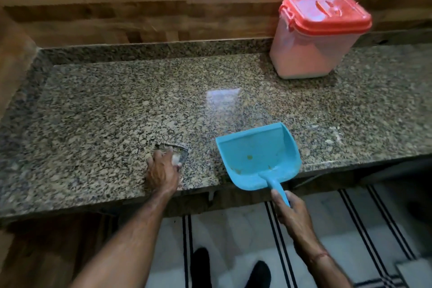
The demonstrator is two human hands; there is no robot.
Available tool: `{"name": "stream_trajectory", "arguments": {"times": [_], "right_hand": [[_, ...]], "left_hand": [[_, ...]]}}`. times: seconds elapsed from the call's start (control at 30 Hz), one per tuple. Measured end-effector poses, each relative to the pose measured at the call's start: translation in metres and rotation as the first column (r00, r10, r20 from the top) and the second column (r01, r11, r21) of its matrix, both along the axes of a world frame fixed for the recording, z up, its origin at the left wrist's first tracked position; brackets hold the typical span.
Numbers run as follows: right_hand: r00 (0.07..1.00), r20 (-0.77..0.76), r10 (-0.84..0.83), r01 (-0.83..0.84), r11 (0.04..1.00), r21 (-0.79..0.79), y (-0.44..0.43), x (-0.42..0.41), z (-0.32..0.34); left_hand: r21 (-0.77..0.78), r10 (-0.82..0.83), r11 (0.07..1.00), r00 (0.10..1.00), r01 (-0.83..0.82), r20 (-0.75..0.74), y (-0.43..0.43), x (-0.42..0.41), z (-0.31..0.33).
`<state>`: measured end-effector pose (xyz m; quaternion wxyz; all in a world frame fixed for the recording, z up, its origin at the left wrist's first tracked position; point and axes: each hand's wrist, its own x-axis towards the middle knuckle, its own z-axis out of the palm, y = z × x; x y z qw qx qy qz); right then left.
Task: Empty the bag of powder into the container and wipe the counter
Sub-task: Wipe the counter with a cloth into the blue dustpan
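sweepings could miss the blue dustpan [254, 154], gripped by right hand [292, 213] fingers, if left hand [162, 169] fingers, clutching a cloth [181, 155], push crookedly.

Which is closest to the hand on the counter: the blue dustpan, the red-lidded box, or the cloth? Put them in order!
1. cloth, right under the left hand.
2. blue dustpan, to its right, at the front edge of the counter.
3. red-lidded box, far back on the right.
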<state>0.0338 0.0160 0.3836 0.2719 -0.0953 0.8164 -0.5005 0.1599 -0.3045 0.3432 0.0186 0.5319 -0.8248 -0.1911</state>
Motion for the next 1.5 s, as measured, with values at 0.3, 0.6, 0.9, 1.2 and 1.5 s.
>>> {"name": "stream_trajectory", "arguments": {"times": [0.3, 0.6, 0.9, 1.2, 1.5], "right_hand": [[0.999, 0.015, -0.046, 0.047, 0.998, -0.044, 0.034, 0.042, 0.008], [0.995, 0.088, -0.046, 0.044, 0.999, 0.02, 0.13, 0.088, -0.01], [0.986, 0.162, -0.032, 0.016, 0.995, 0.1, 0.138, 0.078, -0.052], [0.98, 0.199, 0.021, -0.067, 0.971, 0.228, 0.087, 0.028, -0.095], [0.956, 0.286, -0.07, 0.008, 0.977, 0.212, 0.11, 0.012, -0.106]], "left_hand": [[0.119, 0.168, 0.982, 0.959, -0.143, -0.229, -0.024, 0.009, 0.005], [0.145, 0.149, 0.982, 0.97, -0.122, -0.192, 0.011, 0.022, 0.003], [0.116, 0.22, 0.972, 0.967, -0.206, -0.127, 0.003, 0.029, 0.005], [0.116, -0.191, 0.964, 0.929, 0.238, -0.318, 0.116, -0.095, -0.008], [0.255, 0.277, 0.948, 0.883, -0.188, -0.38, 0.005, -0.059, -0.001]]}}
